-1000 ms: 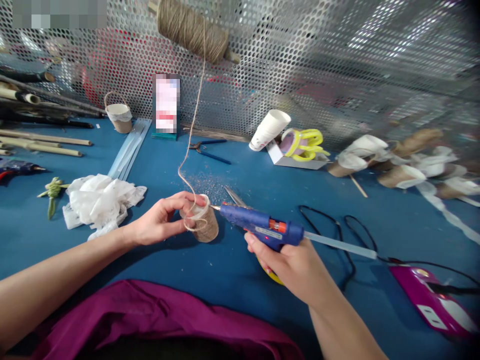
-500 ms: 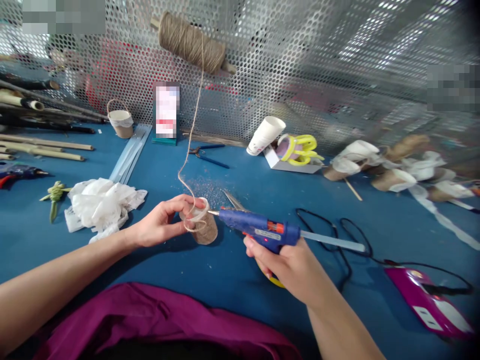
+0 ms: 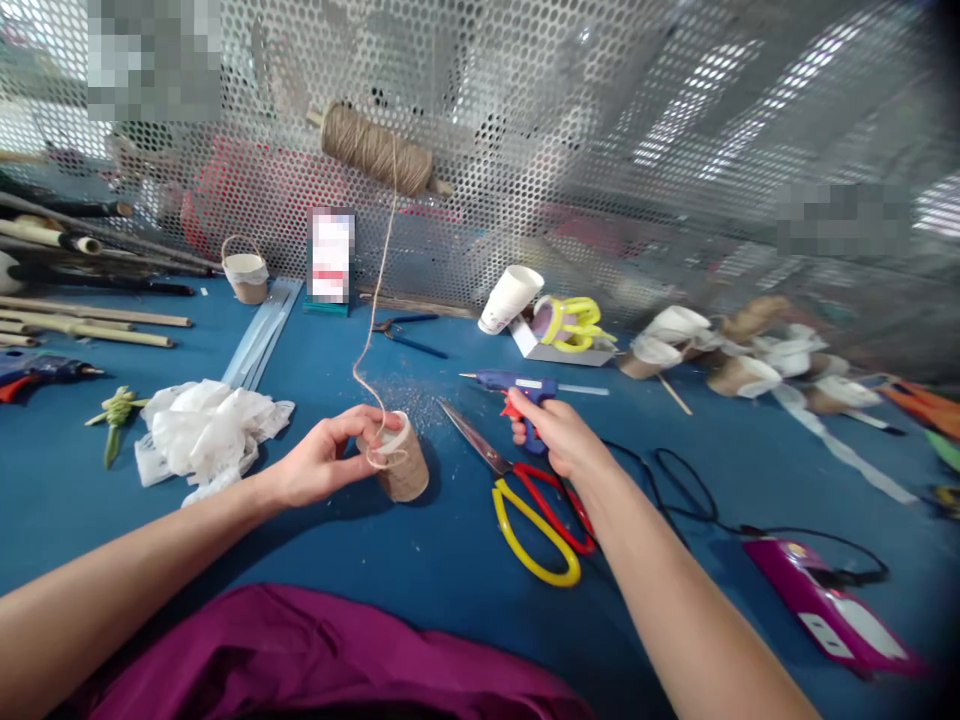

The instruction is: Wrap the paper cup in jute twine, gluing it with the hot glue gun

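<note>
My left hand (image 3: 337,455) is closed on the rim of a small cup wrapped in brown twine (image 3: 405,470), which stands tilted on the blue table. Its fingers also pin a strand of twine (image 3: 374,325) at the rim, with a loop hanging over the cup's side. That strand runs up to a twine spool (image 3: 375,150) on the mesh wall. My right hand (image 3: 551,430) grips a blue hot glue gun (image 3: 517,384) by its handle, its nozzle pointing left and apart from the cup. Scissors with red and yellow handles (image 3: 536,540) lie between the hands.
White lace (image 3: 210,430) lies left of the cup, beside clear glue sticks (image 3: 262,335). Pliers (image 3: 412,335), a paper cup (image 3: 510,300) and a finished little basket (image 3: 246,278) stand or lie toward the back. A purple power strip (image 3: 832,605) is at right with black cable.
My right hand has drawn the glue gun away from the cup, back and to the right, uncovering the scissors. My left hand still holds the cup and twine. The camera view has shifted slightly.
</note>
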A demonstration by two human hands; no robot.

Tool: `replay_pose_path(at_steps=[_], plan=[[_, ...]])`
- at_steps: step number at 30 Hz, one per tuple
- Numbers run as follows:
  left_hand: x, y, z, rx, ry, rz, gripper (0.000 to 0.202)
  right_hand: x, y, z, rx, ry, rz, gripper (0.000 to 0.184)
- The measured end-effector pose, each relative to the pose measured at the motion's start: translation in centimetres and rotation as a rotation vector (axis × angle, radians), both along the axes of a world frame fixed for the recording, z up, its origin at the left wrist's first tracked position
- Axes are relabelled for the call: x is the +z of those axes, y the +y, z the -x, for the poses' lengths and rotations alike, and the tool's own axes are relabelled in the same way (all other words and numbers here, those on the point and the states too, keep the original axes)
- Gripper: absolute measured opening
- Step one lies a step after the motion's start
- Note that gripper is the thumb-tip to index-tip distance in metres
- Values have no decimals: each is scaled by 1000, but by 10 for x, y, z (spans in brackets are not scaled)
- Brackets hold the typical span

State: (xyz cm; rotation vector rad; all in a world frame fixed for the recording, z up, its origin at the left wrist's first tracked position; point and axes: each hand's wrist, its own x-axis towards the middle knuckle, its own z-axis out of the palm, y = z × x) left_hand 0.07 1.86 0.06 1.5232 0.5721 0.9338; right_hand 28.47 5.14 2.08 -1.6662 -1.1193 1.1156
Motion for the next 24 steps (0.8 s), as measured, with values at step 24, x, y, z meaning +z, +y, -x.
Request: replay_pose_path(at_steps=[24], plan=[[4,3,2,60,63,-65,16,52,-62,113,613,-721,-760,6]])
